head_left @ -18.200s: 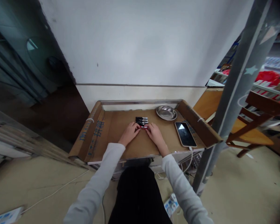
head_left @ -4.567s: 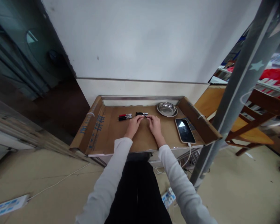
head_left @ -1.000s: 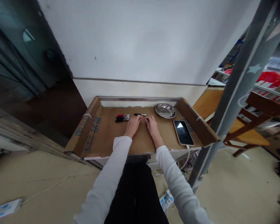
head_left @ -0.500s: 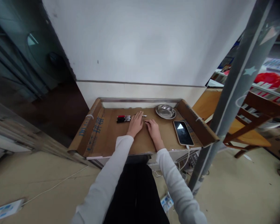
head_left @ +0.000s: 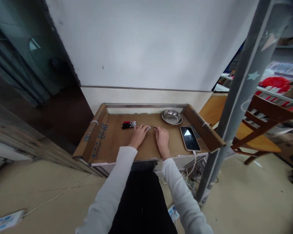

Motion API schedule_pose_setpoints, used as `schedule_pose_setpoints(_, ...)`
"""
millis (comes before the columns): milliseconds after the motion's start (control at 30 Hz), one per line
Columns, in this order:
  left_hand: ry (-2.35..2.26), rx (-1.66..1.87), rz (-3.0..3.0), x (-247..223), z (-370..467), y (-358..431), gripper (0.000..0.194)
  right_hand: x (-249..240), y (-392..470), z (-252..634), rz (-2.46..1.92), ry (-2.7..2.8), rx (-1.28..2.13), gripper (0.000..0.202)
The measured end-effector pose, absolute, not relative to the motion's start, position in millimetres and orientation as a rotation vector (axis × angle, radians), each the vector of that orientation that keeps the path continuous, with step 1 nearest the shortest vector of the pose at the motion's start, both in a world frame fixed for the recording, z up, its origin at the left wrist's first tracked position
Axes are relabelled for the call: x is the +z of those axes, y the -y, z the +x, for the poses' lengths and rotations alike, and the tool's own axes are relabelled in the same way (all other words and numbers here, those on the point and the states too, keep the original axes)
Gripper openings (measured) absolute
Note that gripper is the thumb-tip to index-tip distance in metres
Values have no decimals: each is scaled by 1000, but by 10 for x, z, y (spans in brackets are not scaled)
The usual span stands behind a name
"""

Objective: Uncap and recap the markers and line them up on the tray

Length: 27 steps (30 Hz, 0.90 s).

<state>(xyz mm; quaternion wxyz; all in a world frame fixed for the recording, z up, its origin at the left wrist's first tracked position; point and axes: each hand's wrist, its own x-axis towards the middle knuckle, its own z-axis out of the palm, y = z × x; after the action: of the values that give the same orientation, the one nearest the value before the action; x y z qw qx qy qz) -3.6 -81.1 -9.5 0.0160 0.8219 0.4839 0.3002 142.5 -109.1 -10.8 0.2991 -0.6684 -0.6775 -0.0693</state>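
My left hand (head_left: 138, 135) is closed over a slim thing that looks like a pen. Only its pale, silvery end (head_left: 149, 127) shows past the fingertips, pointing right. Facing it, my right hand (head_left: 162, 136) pinches a small dark piece (head_left: 154, 127), too small to name. A narrow gap separates the two ends. Just left of my left hand, several pens (head_left: 128, 124) with red and black parts lie side by side on the cardboard-lined tray (head_left: 117, 146).
A round metal dish (head_left: 172, 117) stands at the back right of the tray. In front of it lies a phone (head_left: 189, 138) with a white cable (head_left: 194, 162). Folded cardboard sides, a grey post (head_left: 236, 97) and a wooden chair (head_left: 256, 130) are nearby.
My left hand has drawn back toward me, away from the other pens, bringing the silvery end level with the right hand's piece. My right hand has shifted slightly.
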Motion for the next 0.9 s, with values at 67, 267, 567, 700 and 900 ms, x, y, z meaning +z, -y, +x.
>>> schedule_pose_setpoints(67,-1522,959,2529,-96,-60,850,26,-102,1093,1408,-1740,1862,-191,29)
schedule_pose_setpoints(267,-1447,1008,2560,-108,-62,868,28,-95,1112,1381,-1701,1964,-235,31)
schedule_pose_setpoints(567,-1551,1030,2489,-81,-115,882,27,-34,1179,1316,-1214,2148,149,71)
schedule_pose_setpoints(700,-1805,1123,2311,-47,-194,1029,28,-90,1147,1314,-1232,2095,196,75)
schedule_pose_setpoints(900,-2215,1110,1897,-122,-332,1096,27,-276,1080,1319,-1624,1921,3,49)
